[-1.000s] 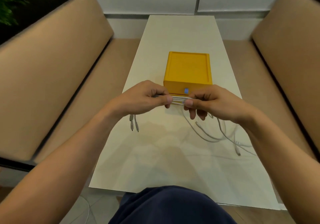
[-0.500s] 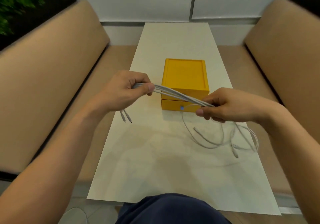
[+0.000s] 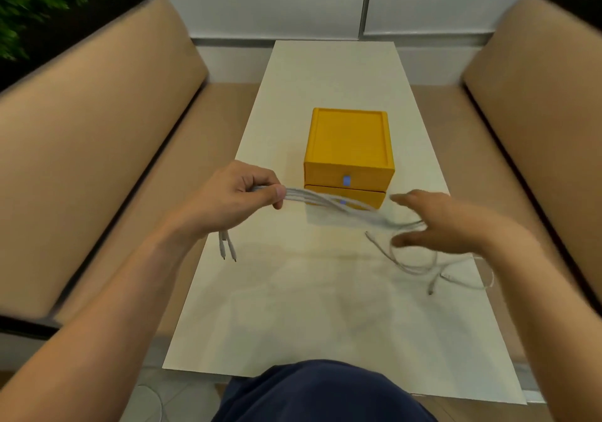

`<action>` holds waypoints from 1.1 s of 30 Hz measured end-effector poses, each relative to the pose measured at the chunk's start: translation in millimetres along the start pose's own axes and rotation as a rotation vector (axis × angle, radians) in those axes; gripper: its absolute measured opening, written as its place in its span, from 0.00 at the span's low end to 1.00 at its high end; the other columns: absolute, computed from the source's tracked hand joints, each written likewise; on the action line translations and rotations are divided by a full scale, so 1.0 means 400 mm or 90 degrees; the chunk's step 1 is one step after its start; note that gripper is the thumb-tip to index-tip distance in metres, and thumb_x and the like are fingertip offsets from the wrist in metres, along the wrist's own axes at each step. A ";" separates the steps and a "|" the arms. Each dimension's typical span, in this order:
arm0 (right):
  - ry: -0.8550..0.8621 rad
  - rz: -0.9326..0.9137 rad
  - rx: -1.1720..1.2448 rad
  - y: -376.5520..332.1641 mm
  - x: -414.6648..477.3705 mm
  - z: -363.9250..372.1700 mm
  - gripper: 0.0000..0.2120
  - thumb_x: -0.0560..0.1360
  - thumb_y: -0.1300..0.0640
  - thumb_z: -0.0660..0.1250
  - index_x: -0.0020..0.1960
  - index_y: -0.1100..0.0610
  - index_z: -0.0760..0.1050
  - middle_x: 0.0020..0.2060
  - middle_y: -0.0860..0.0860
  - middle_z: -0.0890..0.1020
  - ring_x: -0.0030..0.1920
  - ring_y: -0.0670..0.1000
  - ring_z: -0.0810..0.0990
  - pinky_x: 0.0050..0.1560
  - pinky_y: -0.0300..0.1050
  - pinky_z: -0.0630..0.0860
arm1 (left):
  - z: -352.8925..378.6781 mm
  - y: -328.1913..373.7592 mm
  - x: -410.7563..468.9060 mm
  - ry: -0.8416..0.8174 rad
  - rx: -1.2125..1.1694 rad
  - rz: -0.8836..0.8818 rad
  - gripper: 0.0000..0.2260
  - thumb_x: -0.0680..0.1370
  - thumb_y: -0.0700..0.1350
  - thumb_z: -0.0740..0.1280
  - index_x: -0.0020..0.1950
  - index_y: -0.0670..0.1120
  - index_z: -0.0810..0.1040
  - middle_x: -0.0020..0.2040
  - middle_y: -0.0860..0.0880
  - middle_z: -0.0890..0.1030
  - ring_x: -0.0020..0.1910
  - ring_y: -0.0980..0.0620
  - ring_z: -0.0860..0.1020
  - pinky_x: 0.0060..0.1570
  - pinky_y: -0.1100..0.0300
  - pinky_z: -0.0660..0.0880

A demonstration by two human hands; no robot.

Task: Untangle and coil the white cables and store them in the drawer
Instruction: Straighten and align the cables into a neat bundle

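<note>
White cables (image 3: 312, 197) run in a bundle from the left hand (image 3: 234, 193), whose fingers and thumb are clamped round them, across the front of a yellow drawer box (image 3: 350, 141) toward the right hand (image 3: 436, 223). That hand is blurred, its fingers straight and spread apart over the strands; whether it touches them I cannot tell. Two plugs (image 3: 228, 249) dangle below the left wrist. The rest of the cables lies in loose loops (image 3: 420, 269) on the pale bench (image 3: 293, 317), beneath and beside the right hand. The box stands mid-bench and has two drawers, each with a blue knob (image 3: 346, 180). Tan seats (image 3: 97, 161) flank the bench.
</note>
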State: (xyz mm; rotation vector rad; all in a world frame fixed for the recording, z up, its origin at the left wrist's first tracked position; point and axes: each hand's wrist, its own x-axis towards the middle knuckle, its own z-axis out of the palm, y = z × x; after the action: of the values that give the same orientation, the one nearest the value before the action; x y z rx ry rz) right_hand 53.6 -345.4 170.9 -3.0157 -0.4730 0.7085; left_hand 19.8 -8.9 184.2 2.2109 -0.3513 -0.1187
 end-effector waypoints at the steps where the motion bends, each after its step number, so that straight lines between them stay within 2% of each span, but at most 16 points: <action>1: 0.000 -0.054 0.075 -0.021 0.008 0.026 0.43 0.75 0.33 0.68 0.82 0.45 0.54 0.78 0.46 0.67 0.74 0.51 0.69 0.72 0.48 0.68 | 0.010 -0.004 -0.003 -0.017 0.010 -0.001 0.12 0.80 0.50 0.69 0.38 0.51 0.82 0.27 0.55 0.68 0.28 0.56 0.63 0.30 0.66 0.60; 2: 0.040 -0.106 0.148 -0.051 0.017 0.047 0.46 0.74 0.33 0.69 0.83 0.44 0.50 0.80 0.44 0.64 0.77 0.50 0.66 0.74 0.46 0.65 | 0.019 -0.006 -0.006 -0.031 0.019 0.001 0.11 0.79 0.51 0.67 0.38 0.52 0.82 0.28 0.55 0.69 0.29 0.56 0.64 0.30 0.66 0.60; 4: 0.111 -0.191 0.284 -0.123 0.028 0.068 0.43 0.75 0.33 0.68 0.83 0.43 0.53 0.78 0.42 0.67 0.76 0.45 0.67 0.72 0.42 0.65 | 0.027 -0.004 -0.013 -0.050 0.033 0.004 0.12 0.78 0.53 0.66 0.38 0.52 0.82 0.28 0.54 0.70 0.29 0.56 0.66 0.30 0.65 0.61; 5: 0.119 -0.221 0.333 -0.153 0.035 0.073 0.39 0.76 0.34 0.67 0.82 0.42 0.57 0.75 0.41 0.71 0.73 0.42 0.69 0.72 0.42 0.67 | 0.025 -0.002 -0.015 -0.058 0.032 0.006 0.12 0.78 0.53 0.65 0.38 0.52 0.82 0.28 0.54 0.70 0.29 0.56 0.66 0.31 0.65 0.61; 7: 0.096 -0.264 0.405 -0.197 0.045 0.070 0.25 0.79 0.38 0.66 0.74 0.42 0.69 0.67 0.41 0.80 0.66 0.41 0.76 0.69 0.50 0.74 | 0.015 0.005 -0.018 -0.064 0.021 0.011 0.11 0.78 0.53 0.66 0.38 0.53 0.82 0.29 0.54 0.70 0.30 0.56 0.66 0.32 0.63 0.61; 9: 0.077 -0.302 0.458 -0.213 0.051 0.064 0.11 0.82 0.43 0.64 0.61 0.45 0.79 0.51 0.42 0.86 0.56 0.46 0.83 0.61 0.58 0.78 | 0.003 0.005 -0.022 -0.050 0.007 0.009 0.11 0.78 0.53 0.66 0.39 0.53 0.82 0.29 0.53 0.70 0.31 0.54 0.65 0.32 0.62 0.61; 10: 0.062 -0.319 0.489 -0.212 0.050 0.061 0.10 0.84 0.45 0.63 0.57 0.47 0.80 0.45 0.44 0.86 0.51 0.48 0.84 0.57 0.58 0.79 | -0.003 0.004 -0.025 -0.040 0.000 0.006 0.11 0.78 0.53 0.66 0.39 0.53 0.82 0.29 0.54 0.70 0.31 0.54 0.65 0.32 0.63 0.61; 13: 0.054 -0.344 0.563 -0.200 0.031 0.040 0.10 0.85 0.48 0.61 0.58 0.52 0.79 0.34 0.48 0.80 0.36 0.47 0.76 0.41 0.44 0.74 | -0.012 -0.001 -0.028 -0.035 0.001 -0.015 0.12 0.78 0.53 0.65 0.39 0.51 0.82 0.30 0.52 0.69 0.33 0.51 0.65 0.32 0.62 0.61; 15: 0.038 -0.338 0.574 -0.186 0.022 0.019 0.08 0.85 0.51 0.61 0.55 0.54 0.75 0.34 0.49 0.81 0.34 0.47 0.71 0.38 0.42 0.69 | -0.012 -0.005 -0.033 -0.057 0.011 -0.029 0.12 0.79 0.54 0.65 0.41 0.51 0.83 0.33 0.42 0.71 0.34 0.47 0.65 0.33 0.61 0.61; 17: 0.041 -0.340 0.566 -0.169 0.017 -0.001 0.07 0.83 0.53 0.64 0.51 0.55 0.77 0.36 0.49 0.84 0.34 0.49 0.70 0.37 0.48 0.69 | -0.007 -0.004 -0.039 -0.077 0.019 -0.038 0.11 0.81 0.54 0.66 0.43 0.53 0.84 0.34 0.39 0.72 0.34 0.48 0.65 0.34 0.59 0.61; 19: 0.077 -0.336 0.600 -0.162 0.016 -0.014 0.08 0.81 0.52 0.67 0.47 0.54 0.81 0.39 0.51 0.84 0.35 0.54 0.70 0.37 0.55 0.68 | -0.005 0.005 -0.042 -0.077 0.029 -0.037 0.10 0.83 0.51 0.67 0.45 0.53 0.86 0.32 0.48 0.72 0.31 0.55 0.66 0.33 0.62 0.61; 21: 0.088 -0.318 0.623 -0.163 0.018 -0.018 0.08 0.80 0.51 0.68 0.46 0.53 0.82 0.40 0.53 0.85 0.35 0.56 0.70 0.38 0.57 0.69 | -0.008 0.012 -0.042 -0.060 0.046 -0.031 0.10 0.83 0.50 0.68 0.46 0.51 0.86 0.29 0.56 0.71 0.29 0.57 0.66 0.31 0.68 0.62; 25: 0.077 -0.295 0.457 -0.173 0.022 -0.027 0.09 0.81 0.50 0.68 0.47 0.52 0.83 0.41 0.45 0.87 0.34 0.49 0.80 0.40 0.50 0.77 | -0.018 0.010 -0.038 -0.038 0.076 -0.022 0.10 0.82 0.48 0.69 0.43 0.47 0.85 0.25 0.57 0.68 0.28 0.57 0.67 0.29 0.68 0.62; 27: 0.107 -0.288 0.406 -0.180 0.019 -0.033 0.11 0.81 0.47 0.68 0.44 0.49 0.83 0.36 0.41 0.85 0.32 0.47 0.78 0.39 0.49 0.75 | -0.022 0.003 -0.037 -0.027 0.072 -0.027 0.11 0.82 0.48 0.69 0.42 0.48 0.84 0.26 0.57 0.69 0.28 0.57 0.66 0.30 0.68 0.62; 31: 0.125 -0.282 0.495 -0.181 0.018 -0.023 0.14 0.80 0.44 0.68 0.41 0.51 0.82 0.29 0.48 0.80 0.30 0.48 0.70 0.39 0.54 0.70 | -0.027 -0.009 -0.025 -0.016 0.059 -0.028 0.12 0.82 0.49 0.69 0.38 0.51 0.82 0.30 0.46 0.72 0.30 0.56 0.66 0.30 0.68 0.62; 33: 0.103 -0.285 0.565 -0.182 0.016 -0.017 0.15 0.78 0.41 0.68 0.42 0.51 0.83 0.28 0.46 0.77 0.32 0.49 0.69 0.40 0.55 0.68 | -0.025 -0.014 -0.012 -0.017 0.068 -0.041 0.13 0.82 0.50 0.69 0.37 0.51 0.81 0.28 0.53 0.69 0.28 0.56 0.65 0.29 0.67 0.62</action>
State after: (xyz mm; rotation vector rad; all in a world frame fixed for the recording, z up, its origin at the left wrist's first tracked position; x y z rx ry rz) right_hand 40.8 -273.5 179.7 -2.0229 -0.5933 0.4563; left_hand 18.5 3.4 185.7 2.3284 -0.3070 -0.1689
